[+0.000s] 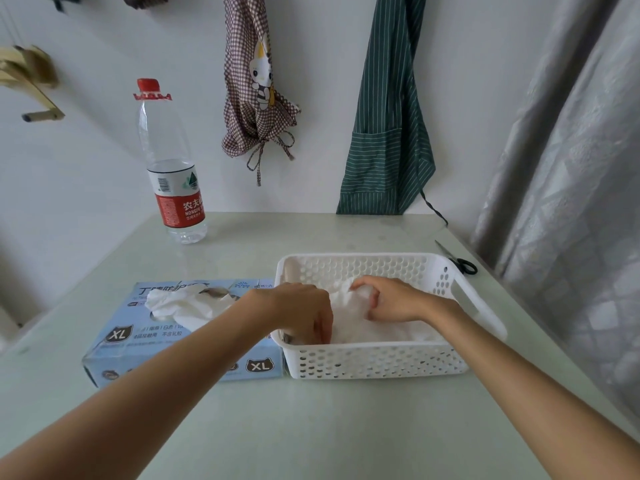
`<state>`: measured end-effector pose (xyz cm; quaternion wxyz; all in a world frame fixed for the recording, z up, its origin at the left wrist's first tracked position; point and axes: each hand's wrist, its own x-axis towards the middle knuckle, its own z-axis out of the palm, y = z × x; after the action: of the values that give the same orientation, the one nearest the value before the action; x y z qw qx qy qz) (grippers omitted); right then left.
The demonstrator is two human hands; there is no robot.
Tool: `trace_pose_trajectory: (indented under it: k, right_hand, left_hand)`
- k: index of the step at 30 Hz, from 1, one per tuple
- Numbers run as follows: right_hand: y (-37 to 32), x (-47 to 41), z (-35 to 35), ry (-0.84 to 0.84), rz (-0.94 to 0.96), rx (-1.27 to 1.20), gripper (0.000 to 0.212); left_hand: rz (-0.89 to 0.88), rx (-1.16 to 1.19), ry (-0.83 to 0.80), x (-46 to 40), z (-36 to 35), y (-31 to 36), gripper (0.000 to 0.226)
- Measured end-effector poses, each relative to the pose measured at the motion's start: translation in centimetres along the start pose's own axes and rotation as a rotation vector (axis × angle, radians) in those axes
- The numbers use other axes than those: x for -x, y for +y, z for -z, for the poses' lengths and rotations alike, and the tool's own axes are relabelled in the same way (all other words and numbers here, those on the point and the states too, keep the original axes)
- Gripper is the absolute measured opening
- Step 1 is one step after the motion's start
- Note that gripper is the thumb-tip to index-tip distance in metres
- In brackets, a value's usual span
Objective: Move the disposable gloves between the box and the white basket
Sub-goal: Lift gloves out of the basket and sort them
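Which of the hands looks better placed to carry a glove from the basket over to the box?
Probably the left hand: it reaches into the white basket on the side beside the box. The right hand pinches the gloves farther from it.

Pale green table (311, 427), glove box (114, 344), white basket (381, 362), water bottle (173, 174), scissors (459, 261)

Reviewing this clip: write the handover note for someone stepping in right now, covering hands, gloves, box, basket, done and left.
Left hand: inside the white basket, fingers curled down into the gloves there; a firm grip is not clear.
Right hand: pinching the same white gloves at their top.
Box: left of the basket, touching it, with one glove bunched out of its opening.
Done: a pile sits in the basket.
Left: direction of transfer unclear; continue moving the gloves.
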<state>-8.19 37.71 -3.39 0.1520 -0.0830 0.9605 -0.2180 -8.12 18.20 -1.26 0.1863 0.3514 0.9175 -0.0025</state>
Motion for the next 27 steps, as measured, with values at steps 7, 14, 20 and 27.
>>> trace_pose_trajectory:
  k: [7,14,20,27]
  right_hand:
    - [1.1,1.5,2.1,0.051,0.041,-0.078,0.044]
    - [3.0,3.4,2.8,-0.222,-0.157,0.23,0.091]
    - [4.0,2.4,2.1,-0.327,-0.271,0.305,0.096]
    - [3.3,2.3,2.3,-0.364,-0.271,0.332,0.097]
  left_hand:
    - [0.056,0.152,0.129,1.1,2.5,-0.3,0.016]
    - [-0.014,-0.077,-0.002,-2.0,-0.5,0.0,0.087]
    - [0.048,-0.34,-0.06,-3.5,-1.8,0.2,0.088]
    - [0.055,-0.243,-0.021,-3.7,-2.7,-0.4,0.081]
